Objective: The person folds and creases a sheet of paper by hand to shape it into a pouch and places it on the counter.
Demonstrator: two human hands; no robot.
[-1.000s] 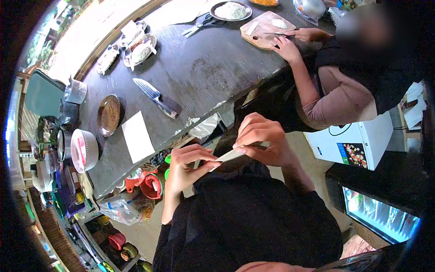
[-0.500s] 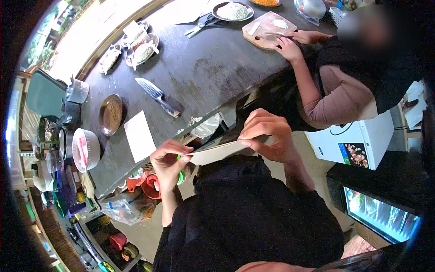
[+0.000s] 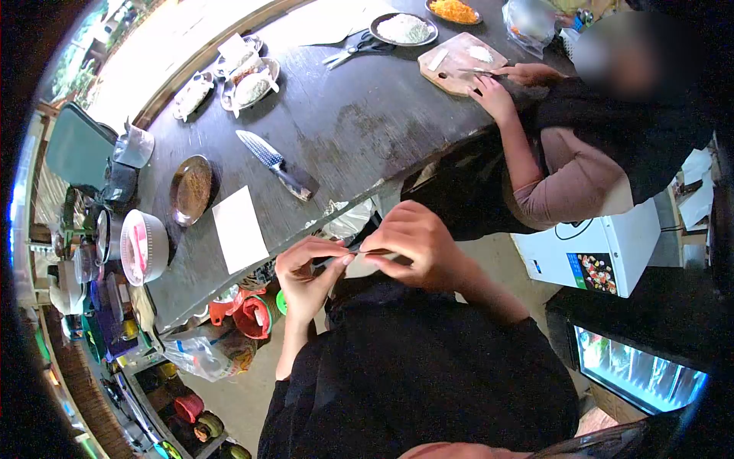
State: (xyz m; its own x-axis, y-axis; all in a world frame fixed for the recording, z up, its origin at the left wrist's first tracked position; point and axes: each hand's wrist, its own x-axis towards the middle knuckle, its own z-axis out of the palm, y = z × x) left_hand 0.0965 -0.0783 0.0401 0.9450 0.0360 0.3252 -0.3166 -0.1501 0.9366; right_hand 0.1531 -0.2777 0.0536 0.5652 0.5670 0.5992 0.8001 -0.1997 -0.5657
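Head view, one finding: a thin pale strip of paper or card (image 3: 359,256) is held edge-on in front of the chest, below the near edge of the dark wooden desk (image 3: 367,130). Its long axis runs roughly level, left to right, between the two hands. Left hand (image 3: 306,271) pinches the left end, fingers (image 3: 340,258) closed on it. Right hand (image 3: 417,245) curls closed over the right end, covering most of the strip; its exact material cannot be confirmed. Both hands are equally near it.
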